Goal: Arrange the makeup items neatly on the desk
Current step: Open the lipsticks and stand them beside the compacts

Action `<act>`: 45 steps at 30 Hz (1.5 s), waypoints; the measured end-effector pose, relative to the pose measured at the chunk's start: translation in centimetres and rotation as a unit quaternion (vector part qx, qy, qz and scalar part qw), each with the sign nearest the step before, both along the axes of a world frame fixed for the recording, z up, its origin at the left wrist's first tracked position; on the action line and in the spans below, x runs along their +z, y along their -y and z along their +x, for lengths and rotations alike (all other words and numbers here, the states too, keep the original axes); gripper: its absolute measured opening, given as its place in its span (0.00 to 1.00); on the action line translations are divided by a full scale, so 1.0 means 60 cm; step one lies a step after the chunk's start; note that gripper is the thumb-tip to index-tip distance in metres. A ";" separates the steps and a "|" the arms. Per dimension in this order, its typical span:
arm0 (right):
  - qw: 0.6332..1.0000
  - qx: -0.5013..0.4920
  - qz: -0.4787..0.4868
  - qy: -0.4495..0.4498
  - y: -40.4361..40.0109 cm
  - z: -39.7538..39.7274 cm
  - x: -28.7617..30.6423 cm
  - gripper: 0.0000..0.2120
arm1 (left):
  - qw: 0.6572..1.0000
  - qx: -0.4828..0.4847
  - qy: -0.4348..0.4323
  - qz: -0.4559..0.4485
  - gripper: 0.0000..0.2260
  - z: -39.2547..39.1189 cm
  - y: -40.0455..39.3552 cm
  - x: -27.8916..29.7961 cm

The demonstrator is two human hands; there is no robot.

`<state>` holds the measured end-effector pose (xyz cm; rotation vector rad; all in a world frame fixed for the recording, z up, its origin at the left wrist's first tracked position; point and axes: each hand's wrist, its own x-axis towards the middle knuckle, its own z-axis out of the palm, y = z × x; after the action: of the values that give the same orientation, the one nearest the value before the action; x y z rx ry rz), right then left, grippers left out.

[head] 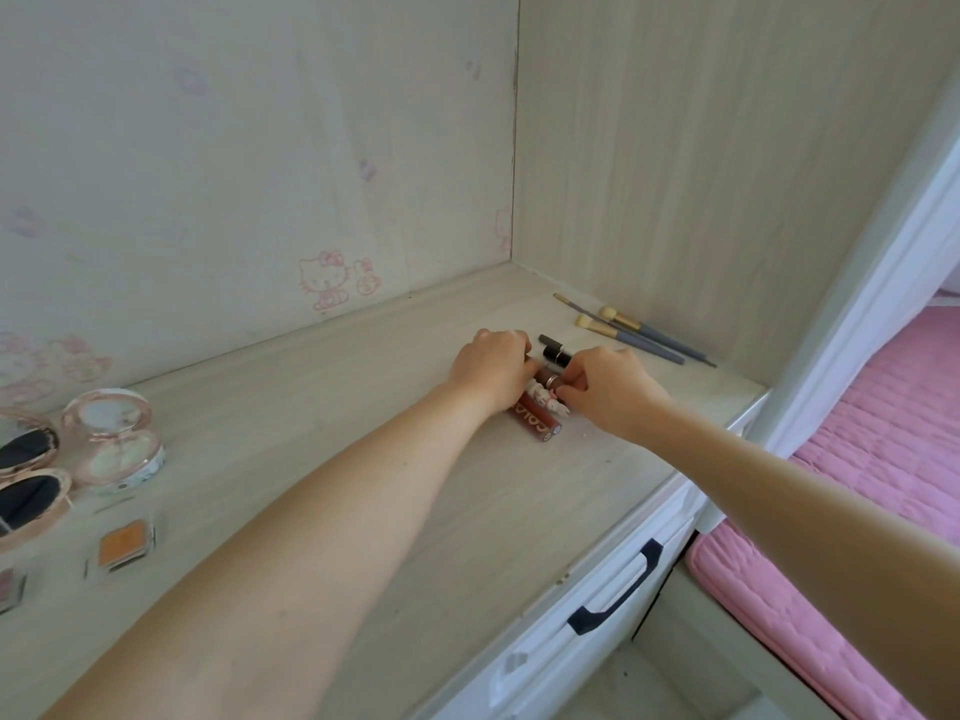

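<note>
A cluster of slim lip-product tubes lies toward the back right corner of the tabletop, and both hands meet over it, so most of the cluster is hidden. The plainest piece is a glossy brown-red tube with pale lettering, its round cap end pointing at the front edge; a small white-and-pink figured tube lies against it, half covered. The left hand is curled down over the far side of the cluster, its fingertips out of sight, gripping or pressing the tubes. The right hand pinches the near ends of the tubes between thumb and bent fingers. Just behind the hands two black cylinders, smooth and shiny, poke out; how many tubes lie under the palms cannot be told. Further back, along the right side panel, three thin brushes with grey handles and gold ferrules lie almost parallel. The tabletop is pale wood-grain laminate. At its left edge, partly cut off, stand an open round compact with a rose-gold rim, two dark oval mirrors, a small square orange pan and a blurred pinkish pan. Below the front edge a white drawer carries a black handle; a pink quilted bed lies to the right.
</note>
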<state>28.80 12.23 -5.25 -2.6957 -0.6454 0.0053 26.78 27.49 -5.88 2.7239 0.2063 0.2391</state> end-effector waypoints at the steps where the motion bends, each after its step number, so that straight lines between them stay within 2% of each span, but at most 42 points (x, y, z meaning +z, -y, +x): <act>1: 1.000 0.000 -0.003 0.003 -0.001 0.000 -0.001 0.08 | 1.000 0.001 0.004 -0.004 0.13 0.001 0.002 0.000; 4: 1.000 -0.001 0.013 0.005 0.001 0.002 0.001 0.08 | 0.999 0.012 0.029 -0.037 0.13 0.002 0.007 0.001; 9: 0.989 -0.039 0.137 -0.037 0.008 0.007 0.013 0.07 | 0.980 0.058 0.106 -0.159 0.13 -0.008 0.006 0.008; 11: 0.965 -0.056 0.237 -0.102 0.009 0.003 0.016 0.04 | 0.967 0.084 0.134 -0.197 0.12 -0.019 0.005 0.016; 13: 0.912 -0.058 0.357 -0.192 0.007 -0.006 0.022 0.04 | 0.951 0.108 0.148 -0.250 0.09 -0.032 0.002 0.022; 14: 0.881 -0.054 0.412 -0.227 0.005 -0.012 0.025 0.04 | 0.935 0.116 0.147 -0.302 0.07 -0.040 0.000 0.026; 16: 0.829 -0.053 0.489 -0.266 0.002 -0.025 0.033 0.04 | 0.880 0.122 0.141 -0.436 0.04 -0.062 -0.001 0.034; 19: 0.791 -0.032 0.531 -0.302 -0.005 -0.057 0.045 0.05 | 0.797 0.121 0.150 -0.573 0.03 -0.102 -0.007 0.046; 22: 0.751 0.005 0.557 -0.355 -0.015 -0.101 0.056 0.06 | 0.733 0.131 0.166 -0.646 0.10 -0.145 -0.019 0.056; 25: 0.746 0.034 0.556 -0.364 -0.034 -0.145 0.064 0.06 | 0.679 0.147 0.177 -0.697 0.16 -0.188 -0.035 0.061; 28: 0.744 0.048 0.564 -0.355 -0.056 -0.187 0.068 0.07 | 0.653 0.147 0.189 -0.719 0.16 -0.232 -0.053 0.062; 31: 0.745 0.052 0.568 -0.347 -0.081 -0.224 0.067 0.07 | 0.653 0.158 0.218 -0.708 0.14 -0.278 -0.068 0.063; 33: 0.720 0.043 0.592 -0.360 -0.102 -0.245 0.061 0.06 | 0.666 0.171 0.239 -0.685 0.13 -0.309 -0.077 0.063; 36: 0.640 0.053 0.631 -0.436 -0.134 -0.276 0.046 0.03 | 0.696 0.174 0.253 -0.649 0.11 -0.359 -0.091 0.060; 38: 0.584 0.072 0.641 -0.492 -0.156 -0.296 0.036 0.03 | 0.735 0.145 0.233 -0.620 0.10 -0.392 -0.100 0.057; 40: 0.552 0.095 0.639 -0.528 -0.177 -0.317 0.029 0.05 | 0.768 0.112 0.220 -0.591 0.08 -0.423 -0.110 0.054; 42: 0.555 0.111 0.623 -0.540 -0.194 -0.337 0.023 0.07 | 0.777 0.109 0.230 -0.576 0.06 -0.449 -0.124 0.052; 45: 0.600 0.119 0.584 -0.534 -0.218 -0.365 0.016 0.07 | 0.783 0.120 0.244 -0.559 0.06 -0.481 -0.147 0.049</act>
<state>6.90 25.30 -4.28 -0.9421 -0.3318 0.8617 -2.07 36.30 -2.96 1.3804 0.3874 0.6378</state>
